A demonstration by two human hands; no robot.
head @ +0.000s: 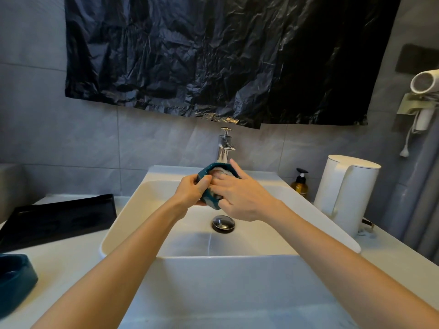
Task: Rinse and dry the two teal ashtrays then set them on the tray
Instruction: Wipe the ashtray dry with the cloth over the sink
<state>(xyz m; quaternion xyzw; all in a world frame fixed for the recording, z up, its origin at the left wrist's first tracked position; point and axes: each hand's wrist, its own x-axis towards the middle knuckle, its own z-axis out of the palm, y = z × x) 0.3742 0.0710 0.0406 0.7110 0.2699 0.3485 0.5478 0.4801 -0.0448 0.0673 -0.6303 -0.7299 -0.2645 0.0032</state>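
Clamped in left hand (192,191), thumb curled over the rim: teal ashtray (204,171), tilted, held over sink (142,210), below faucet (224,146) at 12 o'clock. Right hand (240,198) spread, fingers straight, pressing into its bowl. Second ashtray (14,279) on counter at 8 o'clock. Black tray (57,217) at 9 o'clock, apart from both. Drain (223,223) just under the hands, at 6 o'clock.

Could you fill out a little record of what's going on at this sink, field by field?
place: white sink in a grey-tiled bathroom
left hand: grips the rim of a teal ashtray over the basin
right hand: fingers laid flat inside that ashtray, on something pale
second ashtray: on the counter, lower left
black tray: on the counter left of the sink, no ashtray on it
faucet: behind the hands; flow cannot be told
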